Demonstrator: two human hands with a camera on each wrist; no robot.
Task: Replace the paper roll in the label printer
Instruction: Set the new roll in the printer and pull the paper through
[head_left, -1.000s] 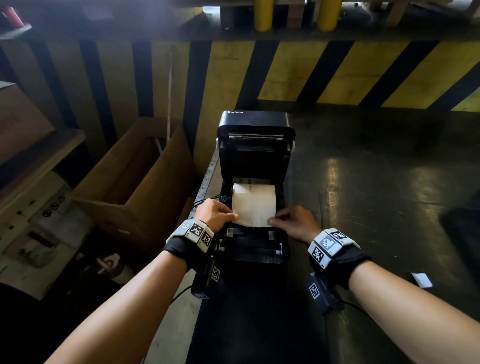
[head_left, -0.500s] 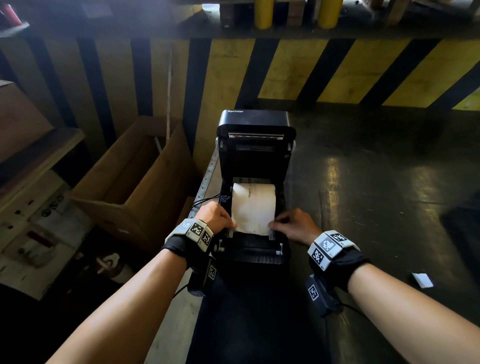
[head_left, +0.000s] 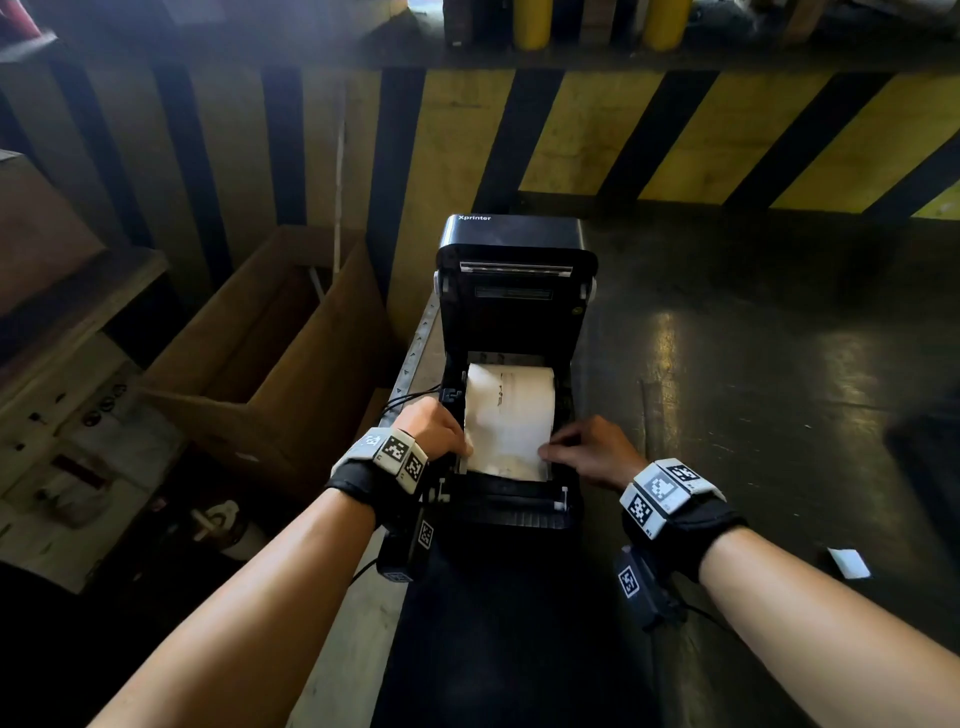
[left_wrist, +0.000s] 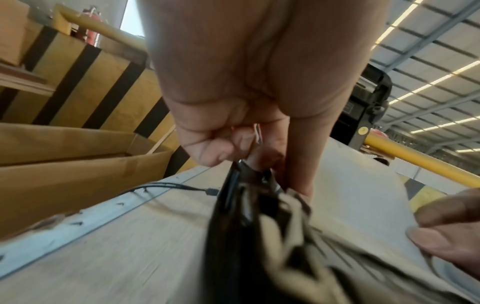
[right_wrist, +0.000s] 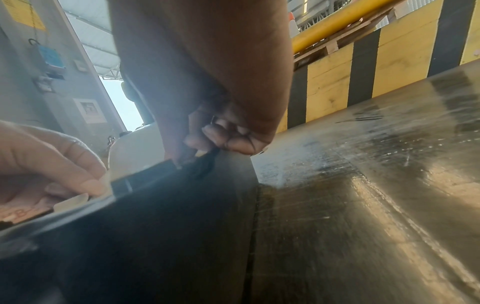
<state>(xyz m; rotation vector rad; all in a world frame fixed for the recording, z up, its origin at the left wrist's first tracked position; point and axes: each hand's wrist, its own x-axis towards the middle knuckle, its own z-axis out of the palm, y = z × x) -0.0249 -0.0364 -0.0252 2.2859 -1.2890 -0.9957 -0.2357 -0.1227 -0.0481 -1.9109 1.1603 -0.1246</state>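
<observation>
Paper (head_left: 509, 421) drawn further forward, both hands (head_left: 434, 426) (head_left: 592, 449) pinching its side edges

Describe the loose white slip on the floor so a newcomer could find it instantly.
Start at the open black label printer on the dark belt, then look right, past the right hand, across the shiny dark floor. The small white paper slip lies flat there alone, the only pale thing on that side.

Ahead of both hands the raised black plastic printer lid (head_left: 517, 280) stands upright, walling off the far side of the white paper sheet (head_left: 508, 421). Outward of the right hand (head_left: 592, 451) the dark glossy tabletop (head_left: 753, 405) lies open. Outward of the left hand (head_left: 434, 428), thin black cables (head_left: 410, 399) cross the table edge and an open brown cardboard box (head_left: 270, 358) stands just beyond.
</observation>
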